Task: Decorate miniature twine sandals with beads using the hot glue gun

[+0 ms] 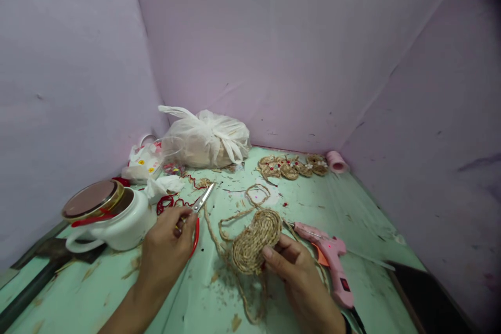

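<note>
My left hand (166, 240) is closed round a pair of scissors (203, 198) near their pivot. Their metal blades point away and to the right, and a red handle loop shows beside my fingers. Between thumb and fingers, my right hand (299, 274) grips a coiled straw-rope piece (256, 242), oval with a slight waist, by its right edge. Loose braided straw rope (211, 229) trails around this piece and loops on the table behind it. Just right of my right hand lies a pink glue gun (331, 258) with an orange trigger and a small red light.
A white teapot (127, 224) with a brown-and-gold lid stands left. Farther back are a knotted white plastic bag (211, 138), red cord (168, 202) and finished-looking coiled straw pieces with beads (289, 167). A pink spool (337, 162) sits back right, a dark flat object (426, 297) front right.
</note>
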Available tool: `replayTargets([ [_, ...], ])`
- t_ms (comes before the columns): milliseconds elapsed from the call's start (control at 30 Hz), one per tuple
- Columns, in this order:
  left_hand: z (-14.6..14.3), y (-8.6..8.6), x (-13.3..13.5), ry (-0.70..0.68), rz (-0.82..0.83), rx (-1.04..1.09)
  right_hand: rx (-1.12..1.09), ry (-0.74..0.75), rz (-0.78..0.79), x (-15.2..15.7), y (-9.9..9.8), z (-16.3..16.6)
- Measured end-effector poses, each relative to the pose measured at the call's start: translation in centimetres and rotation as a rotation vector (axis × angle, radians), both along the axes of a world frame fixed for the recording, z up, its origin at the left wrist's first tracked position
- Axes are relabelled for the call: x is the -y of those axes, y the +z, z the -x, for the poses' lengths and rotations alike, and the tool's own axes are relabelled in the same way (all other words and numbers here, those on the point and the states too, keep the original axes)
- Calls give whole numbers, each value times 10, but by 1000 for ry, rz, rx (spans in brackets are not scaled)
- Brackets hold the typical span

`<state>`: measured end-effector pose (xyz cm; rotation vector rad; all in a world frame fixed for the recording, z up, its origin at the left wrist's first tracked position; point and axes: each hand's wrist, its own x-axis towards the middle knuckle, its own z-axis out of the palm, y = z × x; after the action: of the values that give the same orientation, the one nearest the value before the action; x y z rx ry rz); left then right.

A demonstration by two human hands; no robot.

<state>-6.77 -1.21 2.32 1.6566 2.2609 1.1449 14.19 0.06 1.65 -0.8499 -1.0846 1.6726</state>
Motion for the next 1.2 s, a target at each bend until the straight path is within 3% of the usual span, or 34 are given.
replayTargets([
  [167, -17, -1, 6, -218, 238, 896, 27, -12, -8, 1, -1, -1],
  [233, -23, -4, 7, -255, 288, 1076, 44, -14, -22, 2, 0, -1],
  [367, -32, -7, 9, -245, 386, 1224, 208, -22, -114, 3, 2, -3],
  [433, -34, -8, 10, -263, 422, 1294, 386, -51, -336, 2, 1, -4],
  [567, -37, -9, 14, -434, 474, 1445, 664, -90, -1170, 2, -5, -3],
  [600, -37, -10, 14, -473, 488, 1456, 710, -83, -1306, 2, -7, -2],
  [667, -37, -11, 15, -501, 526, 1457, 786, -71, -1410, 4, -9, 1],
  [767, -36, -12, 14, -449, 553, 1438, 748, -46, -1402, 7, -9, 1],
  [833, -35, -13, 12, -420, 540, 1400, 678, -161, -1274, 8, -8, -2],
  [933, -36, -12, 12, -406, 539, 1352, 629, -457, -704, 4, -6, -7],
  [1000, -37, -12, 12, -411, 549, 1321, 567, -454, -321, 0, -4, -8],
  [1033, -37, -13, 12, -416, 548, 1295, 540, -403, -228, -1, -4, -7],
  [1100, -39, -14, 12, -436, 547, 1216, 527, -334, -244, -2, -6, -5],
  [1200, -44, -17, 12, -475, 578, 1078, 593, -323, -535, 1, -12, 0],
])
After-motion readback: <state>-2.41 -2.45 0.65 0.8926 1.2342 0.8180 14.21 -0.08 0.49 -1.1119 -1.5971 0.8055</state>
